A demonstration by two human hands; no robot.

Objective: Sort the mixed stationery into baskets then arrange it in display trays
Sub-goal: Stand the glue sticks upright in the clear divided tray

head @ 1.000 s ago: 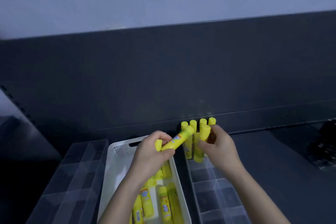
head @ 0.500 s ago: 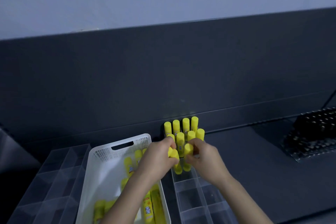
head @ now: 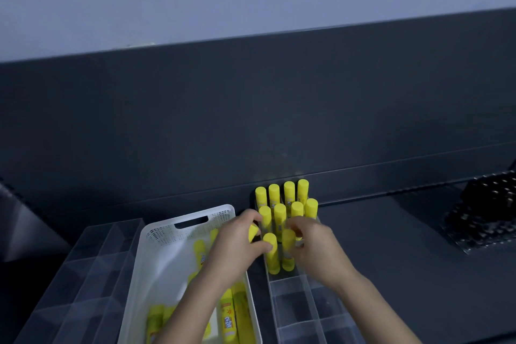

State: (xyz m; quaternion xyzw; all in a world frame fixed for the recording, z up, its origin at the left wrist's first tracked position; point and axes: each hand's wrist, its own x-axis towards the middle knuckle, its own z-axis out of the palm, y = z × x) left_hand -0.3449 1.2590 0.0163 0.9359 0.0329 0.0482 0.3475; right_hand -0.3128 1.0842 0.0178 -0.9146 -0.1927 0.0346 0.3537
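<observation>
L hand [head: 237,251] & R hand [head: 315,248] meet over the tray's third row. L fingers curl round one yellow plastic glue stick [head: 253,232], only its cap showing, thumb touching an upright stick [head: 271,257] beside it. R fingertips pinch a second glue stick [head: 289,246], standing it upright. Nearest: white perforated plastic basket [head: 134,288] w/ handle slot, several loose glue sticks [head: 229,321] lying flat inside. So sorting looks done for this type, but a fair share of arranging is left, I'd judge. Just R of it: clear rigid acrylic divided tray [head: 301,313], near cells unfilled, far cells w/ two full rows of four smooth round-capped sticks [head: 282,195], third row only begun. Second clear divided tray [head: 83,274] sits L of the basket. Further back: matte dark shelf [head: 391,232], then black blocky items [head: 485,212] far R, can't tell what.
</observation>
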